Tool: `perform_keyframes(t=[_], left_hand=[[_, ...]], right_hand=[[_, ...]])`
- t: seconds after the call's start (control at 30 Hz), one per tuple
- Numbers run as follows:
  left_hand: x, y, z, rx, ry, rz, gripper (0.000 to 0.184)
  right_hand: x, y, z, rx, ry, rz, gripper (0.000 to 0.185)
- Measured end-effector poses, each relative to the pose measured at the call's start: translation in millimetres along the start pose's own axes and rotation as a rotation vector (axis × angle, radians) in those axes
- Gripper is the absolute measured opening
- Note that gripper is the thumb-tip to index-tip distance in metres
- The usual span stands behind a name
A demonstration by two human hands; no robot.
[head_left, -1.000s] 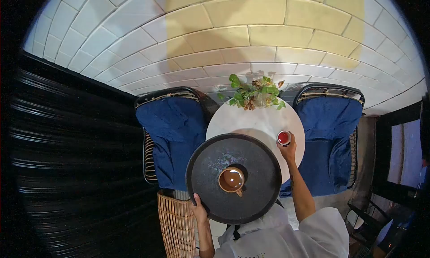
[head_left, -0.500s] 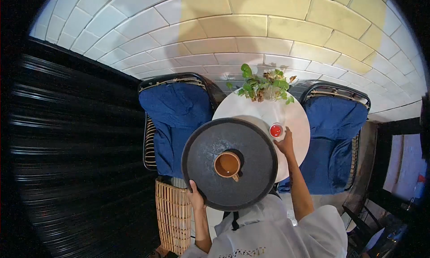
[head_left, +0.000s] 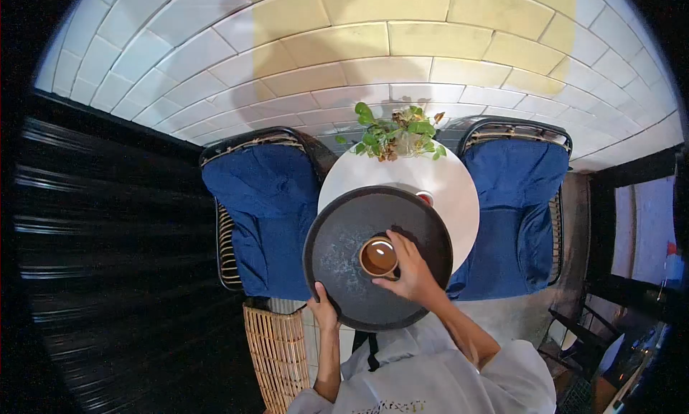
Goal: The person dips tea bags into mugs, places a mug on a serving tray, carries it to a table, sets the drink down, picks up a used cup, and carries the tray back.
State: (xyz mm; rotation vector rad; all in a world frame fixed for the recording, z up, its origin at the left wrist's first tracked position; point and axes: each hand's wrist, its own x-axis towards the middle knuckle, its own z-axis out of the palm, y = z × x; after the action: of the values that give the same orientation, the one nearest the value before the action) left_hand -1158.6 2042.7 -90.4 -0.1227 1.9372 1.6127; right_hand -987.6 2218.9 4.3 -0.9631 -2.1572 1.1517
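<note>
My left hand point(head_left: 325, 312) grips the near-left rim of a round dark tray point(head_left: 334, 270), its thumb on top and the other fingers hidden underneath. On the tray stands a brown mug point(head_left: 377, 258) with shiny liquid or a glossy inside; which of the two I cannot tell. My right hand point(head_left: 410, 272) is closed around the mug's right side, with the thumb by its handle. Past the tray's far edge, a small white cup with red contents point(head_left: 426, 198) shows in part on the round white table point(head_left: 459, 220).
A leafy plant in a clear vase point(head_left: 405, 142) stands at the table's far edge by the tiled wall point(head_left: 423, 40). Blue-covered chairs flank the table, one left point(head_left: 269, 198) and one right point(head_left: 513, 191). A wicker piece point(head_left: 276, 349) and black corrugated panel point(head_left: 108, 270) are at left.
My right hand has left the small red-filled cup on the table and come back over the tray to the mug. The tray has shifted right against the table and partly covers the cup.
</note>
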Motion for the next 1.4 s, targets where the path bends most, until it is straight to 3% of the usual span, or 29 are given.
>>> perform_keyframes(t=[0.1,0.17,0.37,0.4,0.43,0.57,0.7,0.9,0.97,1.13,1.2,1.33,1.4], left_hand=[[3.4,-10.6,0.1,0.066,-0.126,0.045,0.065],[12.2,-24.5,-9.5,0.098,-0.186,-0.004,0.062],[-3.1,6.3,-4.9,0.079,-0.066,-0.087,0.054],[-7.5,15.8,-4.6,0.152,-0.002,-0.101,0.056],[1.7,3.2,-16.9,0.109,-0.01,-0.097,0.059],[4.0,4.4,-39.0,0.087,0.045,-0.12,0.068],[9.5,-7.4,-63.0,0.036,0.02,-0.039,0.075],[1.1,-12.7,-72.3,0.047,0.061,-0.092,0.081],[-3.0,-18.7,-68.7,0.031,0.1,-0.056,0.075],[-11.6,-21.4,-66.3,0.157,0.211,-0.064,0.07],[-13.8,-23.2,-64.7,-0.034,0.124,-0.028,0.067],[-20.3,-21.8,-58.8,-0.003,0.15,0.022,0.065],[-15.8,-33.1,-67.3,-0.065,0.183,-0.122,0.065]], right_hand=[[-3.2,2.9,17.4,-0.153,0.041,0.104,0.092],[-5.0,2.2,14.4,-0.115,0.043,0.157,0.09],[-11.1,15.4,-22.6,-0.152,0.248,0.112,0.086],[-5.8,11.6,-33.6,-0.162,0.258,0.249,0.085],[-3.8,15.1,-43.5,-0.163,0.256,0.252,0.085],[-4.1,58.2,-77.0,-0.3,0.444,0.265,0.086],[1.4,135.6,-77.8,-0.375,0.479,0.38,0.086],[5.8,230.3,-48.4,-0.378,0.463,0.411,0.085],[7.0,244.5,-41.0,-0.383,0.459,0.418,0.086],[10.6,263.5,-25.5,-0.345,0.439,0.404,0.091],[10.0,266.5,-21.8,-0.351,0.419,0.417,0.093],[15.2,250.4,-23.8,-0.39,0.336,0.507,0.093],[23.1,235.6,-29.3,-0.467,0.341,0.383,0.097]])
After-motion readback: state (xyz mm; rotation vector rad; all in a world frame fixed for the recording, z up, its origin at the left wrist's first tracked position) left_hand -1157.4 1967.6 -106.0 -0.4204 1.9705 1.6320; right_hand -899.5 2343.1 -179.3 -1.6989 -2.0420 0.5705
